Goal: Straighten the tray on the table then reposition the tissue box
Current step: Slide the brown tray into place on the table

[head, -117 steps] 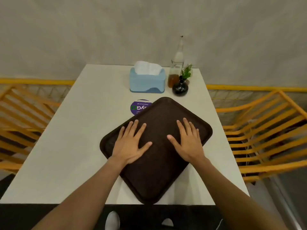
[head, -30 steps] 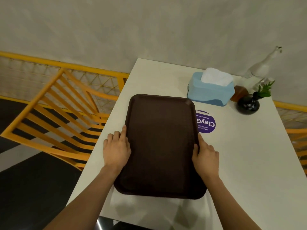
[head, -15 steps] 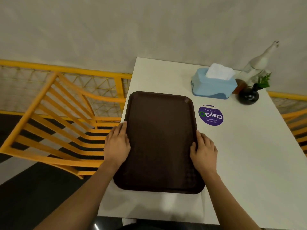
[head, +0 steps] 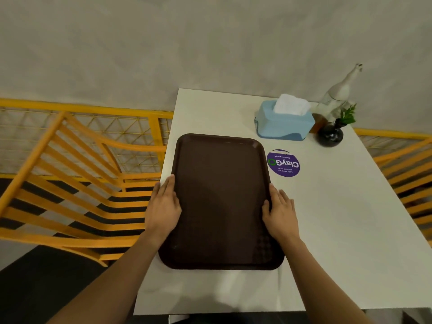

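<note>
A dark brown tray (head: 219, 197) lies lengthwise on the white table (head: 339, 218), along its left edge, its long sides parallel to that edge. My left hand (head: 163, 206) rests flat against the tray's left rim. My right hand (head: 280, 211) presses against the right rim, fingers together. Both hands touch the tray from the sides. A light blue tissue box (head: 284, 121) with white tissue sticking out stands at the far end of the table, beyond the tray's right corner.
A purple round sticker (head: 283, 164) lies on the table beside the tray. A glass bottle (head: 336, 97) and a black vase with a green sprig (head: 330, 134) stand right of the tissue box. Yellow slatted chairs (head: 77, 183) flank the table; a wall runs behind.
The tray has turned from diagonal in the middle to straight along the table's left side. My hands went from flat on top of it to its two long rims.
</note>
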Demonstrator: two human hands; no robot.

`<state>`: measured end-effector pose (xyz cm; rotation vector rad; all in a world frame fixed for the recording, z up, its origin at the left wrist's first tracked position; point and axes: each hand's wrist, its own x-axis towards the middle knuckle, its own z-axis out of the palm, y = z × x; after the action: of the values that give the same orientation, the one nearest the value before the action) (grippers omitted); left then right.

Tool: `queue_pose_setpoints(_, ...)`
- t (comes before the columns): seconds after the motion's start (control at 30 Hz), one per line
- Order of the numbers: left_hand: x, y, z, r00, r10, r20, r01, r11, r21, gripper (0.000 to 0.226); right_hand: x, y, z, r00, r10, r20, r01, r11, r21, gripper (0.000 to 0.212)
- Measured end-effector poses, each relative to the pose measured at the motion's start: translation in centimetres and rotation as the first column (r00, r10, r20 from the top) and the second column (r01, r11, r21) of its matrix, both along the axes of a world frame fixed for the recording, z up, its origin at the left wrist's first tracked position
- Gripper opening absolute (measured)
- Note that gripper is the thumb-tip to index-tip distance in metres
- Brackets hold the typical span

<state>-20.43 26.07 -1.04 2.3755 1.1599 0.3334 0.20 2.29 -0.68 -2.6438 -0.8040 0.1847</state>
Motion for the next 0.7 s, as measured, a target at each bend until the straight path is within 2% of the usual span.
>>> queue_pose_setpoints(0.23,-0.02,-0.08,0.38,0.998,0.042,0.049,-0.038,0.996,-0.081,0.056,-0.03,0.22,0.21,0.999,-0.039,-0.015,0.040,0.999,0.037,0.056)
queue_pose_setpoints(0.7,-0.52,0.41,0.16,0.991,0.012,0.137,0.000,0.996,-0.084,0.055,-0.43,0.35,0.08,1.000,-0.028,-0.014,0.028,1.000,0.001,0.057)
